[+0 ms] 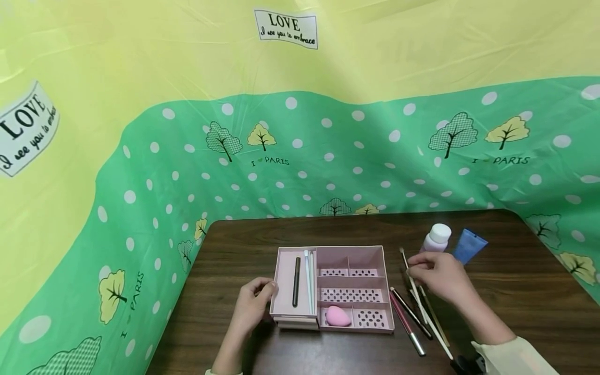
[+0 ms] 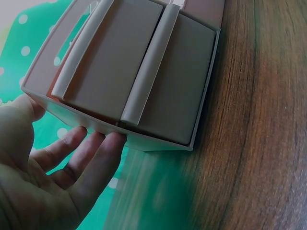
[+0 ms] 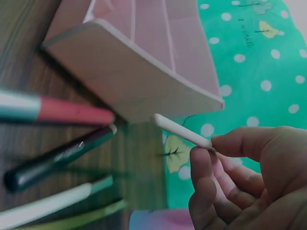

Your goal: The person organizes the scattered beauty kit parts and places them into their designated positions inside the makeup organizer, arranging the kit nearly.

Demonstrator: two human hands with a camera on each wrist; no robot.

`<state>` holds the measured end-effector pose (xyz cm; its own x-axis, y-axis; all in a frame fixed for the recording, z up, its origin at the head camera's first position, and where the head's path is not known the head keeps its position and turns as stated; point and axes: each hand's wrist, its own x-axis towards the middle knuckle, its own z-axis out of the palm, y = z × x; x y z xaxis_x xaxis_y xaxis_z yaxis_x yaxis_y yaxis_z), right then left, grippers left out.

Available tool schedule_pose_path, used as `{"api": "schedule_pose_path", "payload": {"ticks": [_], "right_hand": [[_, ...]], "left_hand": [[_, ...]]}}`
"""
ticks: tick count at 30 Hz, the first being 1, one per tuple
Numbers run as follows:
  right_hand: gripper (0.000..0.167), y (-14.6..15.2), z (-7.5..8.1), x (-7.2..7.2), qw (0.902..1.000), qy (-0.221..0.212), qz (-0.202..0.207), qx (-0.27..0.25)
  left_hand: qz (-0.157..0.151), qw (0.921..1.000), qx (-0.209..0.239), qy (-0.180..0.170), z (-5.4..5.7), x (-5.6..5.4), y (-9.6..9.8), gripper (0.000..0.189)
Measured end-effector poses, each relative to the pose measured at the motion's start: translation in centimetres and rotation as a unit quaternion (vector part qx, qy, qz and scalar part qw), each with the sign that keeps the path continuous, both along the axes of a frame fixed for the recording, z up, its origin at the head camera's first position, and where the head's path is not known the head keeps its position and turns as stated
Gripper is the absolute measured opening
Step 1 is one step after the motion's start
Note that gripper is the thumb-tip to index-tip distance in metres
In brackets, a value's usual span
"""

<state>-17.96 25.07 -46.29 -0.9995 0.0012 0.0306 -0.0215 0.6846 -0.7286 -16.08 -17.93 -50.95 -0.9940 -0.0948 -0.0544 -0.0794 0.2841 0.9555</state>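
Observation:
My left hand [image 1: 253, 303] rests against the left side of a pink makeup organizer [image 1: 388, 291], with fingertips on its wall and the thumb by the top rim. On the organizer's flat left top lie a black pencil [image 1: 296, 281] and two pale, slim brushes [image 1: 309, 281]. A pink makeup sponge [image 1: 338, 316] sits in a front compartment on the right. Between thumb and fingertips, my right hand [image 1: 440, 273] pinches a slim makeup brush with a white handle [image 3: 180, 130], raised right of the organizer. Its handle end points away from the palm.
Right of the organizer lie a red-and-silver brush [image 1: 408, 323], a black pen-like brush [image 1: 412, 313] and other slim brushes [image 1: 436, 325]. A white-capped bottle [image 1: 437, 237] and a blue tube [image 1: 469, 246] stand behind the right hand. Two drawers [image 2: 153, 72] face front.

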Motion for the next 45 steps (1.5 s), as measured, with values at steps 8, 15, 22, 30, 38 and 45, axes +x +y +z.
{"api": "schedule_pose_path", "payload": {"ticks": [8, 15, 22, 30, 38, 45], "right_hand": [[0.03, -2.4, 1.5, -0.3, 0.9985, -0.02, 0.009, -0.051], [0.033, -4.0, 2.4, -0.9, 0.9941, -0.035, 0.018, -0.101], [0.032, -5.7, 3.0, -1.8, 0.9913, -0.031, 0.036, -0.123], [0.032, -8.5, 3.6, -2.4, 0.988, -0.038, 0.03, -0.146], [0.032, -11.0, 3.9, -3.0, 0.9844, -0.042, 0.043, -0.166], [0.029, -13.1, 4.1, -3.2, 0.9795, -0.028, 0.072, -0.186]], "left_hand": [[-0.002, 1.0, 0.002, -0.001, 0.1, 0.0, 0.0, 0.019], [-0.003, 1.0, 0.002, 0.001, 0.2, 0.0, 0.0, 0.019], [-0.004, 1.0, 0.007, 0.003, 0.1, -0.1, -0.1, 0.018], [-0.002, 1.0, 0.005, 0.003, -0.2, -0.2, -0.2, 0.018], [-0.004, 0.9999, -0.005, 0.011, -0.3, -0.3, -0.3, 0.016], [-0.001, 0.9999, -0.01, 0.01, -0.5, -0.5, -0.2, 0.016]]}}
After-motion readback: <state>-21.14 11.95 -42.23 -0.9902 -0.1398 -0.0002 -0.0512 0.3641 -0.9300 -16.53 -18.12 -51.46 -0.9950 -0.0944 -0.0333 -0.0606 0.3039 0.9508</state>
